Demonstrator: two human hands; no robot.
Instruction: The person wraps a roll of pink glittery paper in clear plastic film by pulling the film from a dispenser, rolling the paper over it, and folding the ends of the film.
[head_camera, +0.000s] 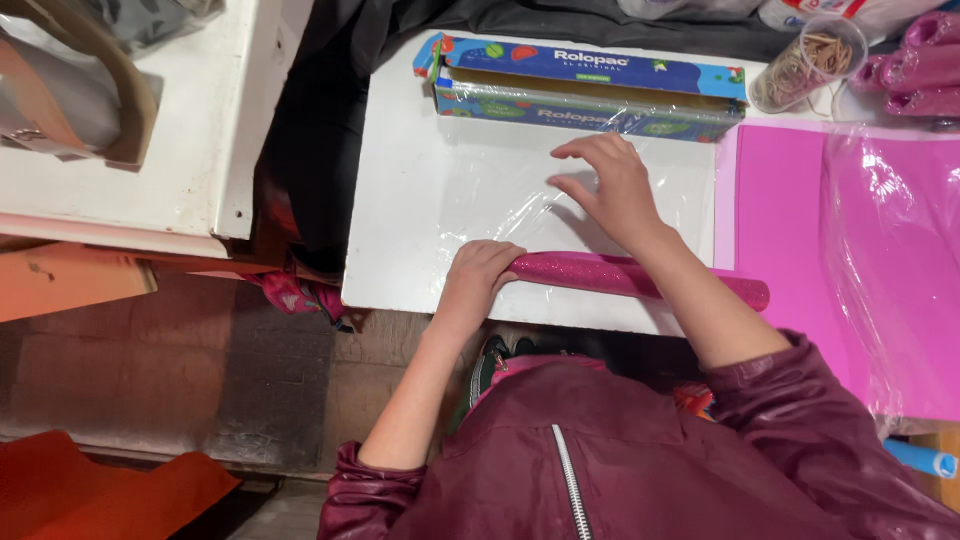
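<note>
A rolled pink glitter sheet (600, 275) lies along the near edge of a white board (400, 220), on top of clear plastic film (490, 190) pulled out from a blue film box (590, 85). My left hand (478, 275) is closed over the roll's left end. Farther up the board, my right hand (605, 185) rests flat on the film with fingers spread, and its forearm crosses over the roll.
Flat pink sheets (790, 230) lie to the right, partly under crumpled clear film (900, 240). Several pink rolls (925, 65) and a clear cup of rubber bands (805, 60) stand at the back right. A white cabinet (200, 130) is at the left.
</note>
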